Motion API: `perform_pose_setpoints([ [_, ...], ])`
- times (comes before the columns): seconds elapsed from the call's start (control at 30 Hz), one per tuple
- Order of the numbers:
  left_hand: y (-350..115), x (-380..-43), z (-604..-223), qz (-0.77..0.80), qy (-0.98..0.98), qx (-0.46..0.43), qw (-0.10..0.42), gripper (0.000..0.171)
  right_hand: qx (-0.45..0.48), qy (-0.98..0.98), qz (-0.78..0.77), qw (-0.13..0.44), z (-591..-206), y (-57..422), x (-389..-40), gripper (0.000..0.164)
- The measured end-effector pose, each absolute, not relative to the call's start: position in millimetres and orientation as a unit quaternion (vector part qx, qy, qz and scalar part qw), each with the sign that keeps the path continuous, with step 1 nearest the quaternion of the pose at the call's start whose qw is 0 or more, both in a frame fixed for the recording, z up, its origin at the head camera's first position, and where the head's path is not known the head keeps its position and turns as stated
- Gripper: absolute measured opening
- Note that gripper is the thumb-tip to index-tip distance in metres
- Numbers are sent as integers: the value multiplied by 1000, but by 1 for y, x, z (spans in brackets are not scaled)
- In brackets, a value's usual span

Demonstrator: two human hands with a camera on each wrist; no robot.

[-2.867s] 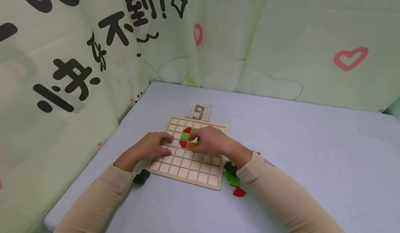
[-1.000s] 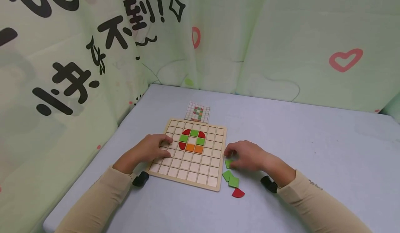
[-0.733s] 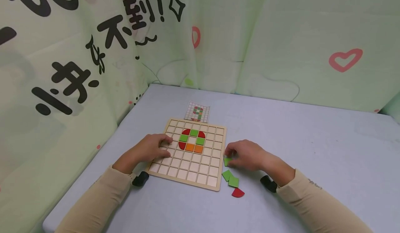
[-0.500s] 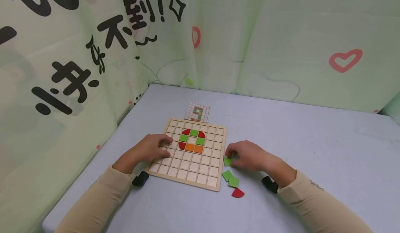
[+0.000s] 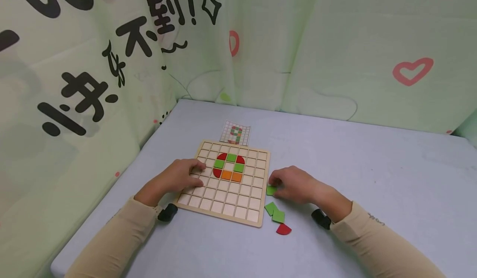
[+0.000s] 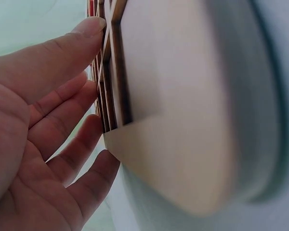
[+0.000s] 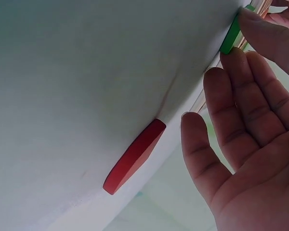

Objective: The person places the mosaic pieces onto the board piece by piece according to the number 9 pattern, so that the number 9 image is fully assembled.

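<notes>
The left hand [image 5: 182,174] rests at the left side of a wooden grid board [image 5: 223,195], thumb and fingertips touching its edge and cells, as the left wrist view shows up close. Beside the board's right edge, the right hand [image 5: 294,184] pinches a green square tile [image 5: 271,190] low over the table; in the right wrist view this green tile [image 7: 231,33] sits between thumb and fingertip. Set in the board is a ring of red quarter-circles [image 5: 218,173], green squares [image 5: 231,158] and orange squares [image 5: 236,177] around a bare cell.
Toward the front lie two overlapping green squares [image 5: 278,216] and a red quarter-circle [image 5: 284,229]. The right wrist view has a red piece [image 7: 135,156] on the table. Behind the board stands a printed pattern card [image 5: 235,133]. A patterned curtain [image 5: 335,42] hangs behind the table.
The right hand has left the board for the tiles at its right; an orange square now shows in the ring. During the last second, the green tile turned and slid slightly. The left hand stayed put.
</notes>
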State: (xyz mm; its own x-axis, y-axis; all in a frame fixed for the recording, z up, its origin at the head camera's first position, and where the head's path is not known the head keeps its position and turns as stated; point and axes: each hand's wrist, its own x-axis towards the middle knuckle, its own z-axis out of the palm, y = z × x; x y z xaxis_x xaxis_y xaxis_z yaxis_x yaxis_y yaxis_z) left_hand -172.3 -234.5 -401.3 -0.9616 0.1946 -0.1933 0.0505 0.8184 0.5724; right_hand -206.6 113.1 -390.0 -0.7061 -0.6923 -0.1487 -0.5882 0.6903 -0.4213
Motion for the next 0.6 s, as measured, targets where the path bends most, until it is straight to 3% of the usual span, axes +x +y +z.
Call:
perform_pose_setpoints([
  [0.6,-234,-173,-401,289,947,60,127,45,-348,908,-191,135,-389,111,-206,25],
])
